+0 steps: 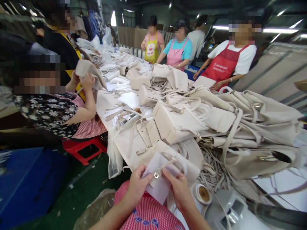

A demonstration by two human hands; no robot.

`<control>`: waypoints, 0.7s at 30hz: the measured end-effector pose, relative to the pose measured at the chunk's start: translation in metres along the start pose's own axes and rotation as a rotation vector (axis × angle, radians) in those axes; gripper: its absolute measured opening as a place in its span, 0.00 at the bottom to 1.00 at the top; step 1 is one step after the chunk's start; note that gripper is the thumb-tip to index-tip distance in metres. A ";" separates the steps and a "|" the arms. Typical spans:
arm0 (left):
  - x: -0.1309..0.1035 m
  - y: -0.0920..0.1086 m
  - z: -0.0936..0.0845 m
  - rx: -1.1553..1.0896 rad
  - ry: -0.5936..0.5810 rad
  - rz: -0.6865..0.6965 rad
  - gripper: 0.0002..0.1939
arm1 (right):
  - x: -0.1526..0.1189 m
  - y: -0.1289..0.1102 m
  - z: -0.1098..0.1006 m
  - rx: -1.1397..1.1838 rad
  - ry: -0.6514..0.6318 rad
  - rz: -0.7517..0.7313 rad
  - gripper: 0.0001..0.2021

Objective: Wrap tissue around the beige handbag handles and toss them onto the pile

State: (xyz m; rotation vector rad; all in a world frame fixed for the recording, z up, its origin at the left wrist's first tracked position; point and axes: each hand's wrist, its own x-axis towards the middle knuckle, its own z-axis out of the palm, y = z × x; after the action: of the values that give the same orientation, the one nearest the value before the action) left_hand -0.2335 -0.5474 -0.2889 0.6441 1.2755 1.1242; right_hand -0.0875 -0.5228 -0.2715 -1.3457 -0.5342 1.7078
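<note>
Both my hands are at the near edge of the table, over my red checked apron [153, 212]. A thin whitish sheet [160, 191] lies between them, around a beige strap piece with a metal clasp [157, 174]. My left hand [137, 183] pinches the left side of the sheet and strap. On the right, my right hand [178, 188] grips the strap and sheet with thumb and fingers. Just beyond them rests a beige bag [177, 159], its handle near the sheet.
Beige bags [177, 121] pile up across the table. A round tub [203, 194] and cut straps [213, 172] lie at right. Several people in aprons stand beyond; one person [50, 108] at left holds a beige piece. A red stool [83, 150] stands left.
</note>
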 end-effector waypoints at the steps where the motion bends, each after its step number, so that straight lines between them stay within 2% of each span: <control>1: -0.002 0.000 0.001 0.064 0.021 0.040 0.14 | 0.000 -0.001 -0.003 -0.049 -0.010 -0.003 0.17; 5: -0.012 0.001 0.008 0.255 0.080 0.184 0.05 | 0.000 -0.009 -0.007 -0.146 -0.091 -0.029 0.16; 7: -0.019 0.000 0.010 0.360 0.094 0.269 0.01 | 0.000 -0.013 -0.005 -0.131 -0.087 -0.016 0.14; 9: -0.026 -0.003 0.009 0.480 0.090 0.395 0.07 | 0.001 -0.014 -0.003 -0.106 -0.057 -0.015 0.12; 12: -0.032 -0.009 0.006 0.594 0.013 0.545 0.15 | 0.004 -0.014 -0.002 -0.068 -0.065 -0.029 0.11; 15: -0.031 -0.013 0.005 0.612 0.001 0.553 0.17 | 0.003 -0.013 -0.006 -0.070 -0.110 -0.025 0.11; 19: -0.030 -0.012 0.008 0.578 0.056 0.491 0.16 | 0.000 -0.012 -0.014 -0.163 -0.234 -0.105 0.20; 21: -0.032 -0.009 0.005 0.579 0.024 0.464 0.16 | 0.000 -0.011 -0.017 -0.238 -0.233 -0.136 0.21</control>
State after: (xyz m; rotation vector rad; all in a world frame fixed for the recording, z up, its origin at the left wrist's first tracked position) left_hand -0.2234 -0.5788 -0.2825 1.4174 1.5290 1.1267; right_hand -0.0674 -0.5199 -0.2689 -1.2463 -0.9668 1.7390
